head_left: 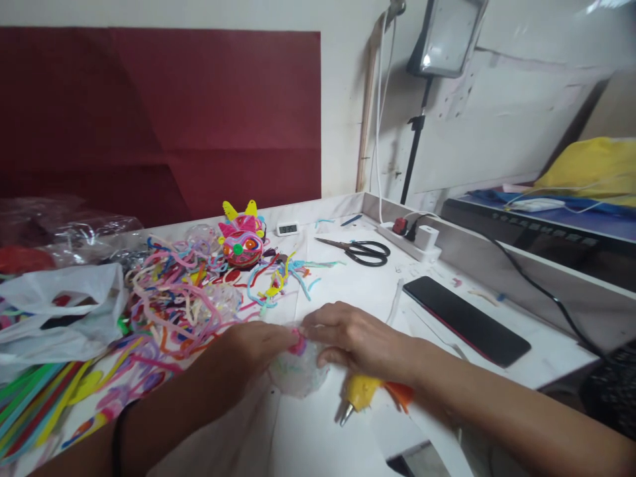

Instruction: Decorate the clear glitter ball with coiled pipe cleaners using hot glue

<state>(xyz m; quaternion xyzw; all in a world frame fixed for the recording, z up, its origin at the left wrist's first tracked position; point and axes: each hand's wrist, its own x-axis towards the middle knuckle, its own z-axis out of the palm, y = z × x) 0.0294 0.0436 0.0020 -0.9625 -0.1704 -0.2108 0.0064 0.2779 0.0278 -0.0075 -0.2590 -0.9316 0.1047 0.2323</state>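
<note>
A translucent, roundish plastic ball (298, 375) sits low on the white tabletop between my hands. My left hand (258, 344) grips its left side, with the fingers partly hidden. From the right, my right hand (350, 336) curls its fingers over the top and side. A small fuzzy pink piece (298, 342) lies on the ball between my fingertips; I cannot tell which hand presses it. Under my right wrist rests a yellow glue gun (364, 392) with a metal nozzle and an orange part.
Colourful pipe cleaners (199, 291) heap at the left beside a white plastic bag (94, 298). Behind them stands a decorated animal-like figure (242, 246). Black-handled scissors (368, 252), a power strip (410, 242) and a dark phone (467, 321) lie toward the right. A lamp (447, 36) stands behind.
</note>
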